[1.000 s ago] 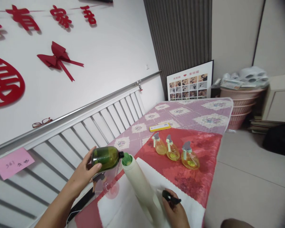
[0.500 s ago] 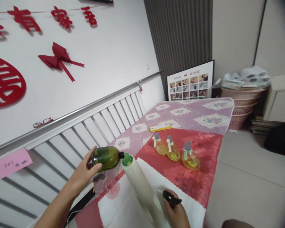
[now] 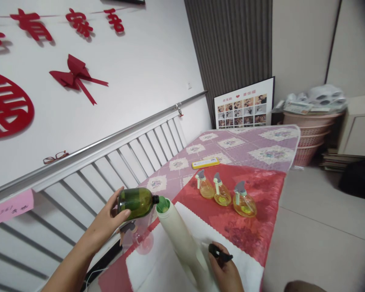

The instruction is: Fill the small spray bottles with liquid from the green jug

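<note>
My left hand is wrapped round a green see-through bottle, tipped onto its side with its black neck pointing right. That neck meets a green funnel-like piece at the mouth of a tall pale bottle. Between the fingers of my right hand is a black pump head, close beside the pale bottle's lower part; whether this hand also touches that bottle I cannot tell. Below the green bottle lies a clear spray bottle with a grey trigger.
Three spray bottles with yellow liquid, the nearest a spray bottle, stand on a red cloth. A white cloth lies beneath the pale bottle. Farther back are a yellow box and a patterned tablecloth; a white radiator borders the left.
Both hands and the bottles stay almost exactly where they were. The pink note on the radiator has shifted slightly to the left.
</note>
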Demonstrator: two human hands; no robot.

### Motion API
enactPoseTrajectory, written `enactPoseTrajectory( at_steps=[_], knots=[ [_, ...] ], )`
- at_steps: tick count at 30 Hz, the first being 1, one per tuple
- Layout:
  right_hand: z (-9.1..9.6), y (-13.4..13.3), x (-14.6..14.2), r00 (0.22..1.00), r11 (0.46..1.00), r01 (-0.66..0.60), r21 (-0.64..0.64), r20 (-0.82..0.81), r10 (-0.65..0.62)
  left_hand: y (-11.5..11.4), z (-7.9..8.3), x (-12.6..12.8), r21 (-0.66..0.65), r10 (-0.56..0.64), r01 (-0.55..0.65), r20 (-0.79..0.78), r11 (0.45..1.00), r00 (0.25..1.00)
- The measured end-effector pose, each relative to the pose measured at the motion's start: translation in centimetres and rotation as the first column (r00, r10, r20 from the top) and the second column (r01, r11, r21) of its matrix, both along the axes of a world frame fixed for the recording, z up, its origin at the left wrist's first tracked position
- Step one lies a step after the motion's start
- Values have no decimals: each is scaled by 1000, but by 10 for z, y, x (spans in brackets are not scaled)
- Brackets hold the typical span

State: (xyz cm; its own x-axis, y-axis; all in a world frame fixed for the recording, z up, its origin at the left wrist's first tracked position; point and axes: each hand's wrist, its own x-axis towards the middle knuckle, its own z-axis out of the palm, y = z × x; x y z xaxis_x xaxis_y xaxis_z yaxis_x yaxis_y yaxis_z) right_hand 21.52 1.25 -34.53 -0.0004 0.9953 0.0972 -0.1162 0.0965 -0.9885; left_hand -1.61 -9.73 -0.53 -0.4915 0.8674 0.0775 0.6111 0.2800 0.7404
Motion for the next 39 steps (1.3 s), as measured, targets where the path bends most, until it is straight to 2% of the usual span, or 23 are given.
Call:
enactPoseTrajectory(
  at_steps=[7,14,24,32,39],
  knots=[
    [1,-1,1,1000,1000,-7,-25,7,7,1,-1,-3,10,11,-11,-13,1000,1000],
    [-2,-1,1,999,1000,-22,-11,26,22,1,-2,-11,-19,26,-28,-96,999,995],
    [11,-2,3,1000,1000,4,2,22,-4,2,6,-4,-54,24,-27,-69,998,997],
    [13,-2,3,1000,1000,24,16,16,-24,3,9,-5,23,41,-39,-82,999,996],
    [15,-3,3,999,1000,23,5,32,-23,5,10,-7,22,18,-16,-87,1000,996]
  ],
)
